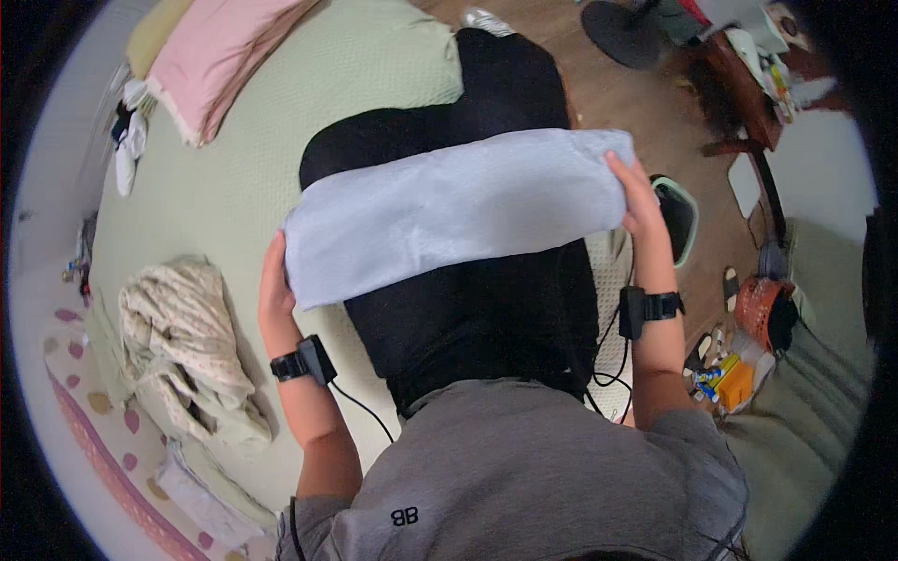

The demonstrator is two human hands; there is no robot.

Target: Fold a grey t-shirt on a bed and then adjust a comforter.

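A pale blue-white folded cloth (456, 203) stretches in a long band across my black-trousered thighs. My left hand (277, 280) grips its left end, with the fingers mostly hidden beneath or behind the fabric. At the other end, my right hand (637, 193) holds the cloth with one digit lying on top near the corner. The right end sits higher in the picture than the left. Whether the cloth rests on my legs or hangs just above them, I cannot tell. Each wrist carries a black strapped device with a cable.
I sit on a bed with a light green cover (231, 182). A crumpled patterned cloth (186, 343) lies to the left, a pink pillow (217, 63) at the far left. On the floor to the right stand a green-rimmed bin (684, 221) and a reddish basket (761, 312).
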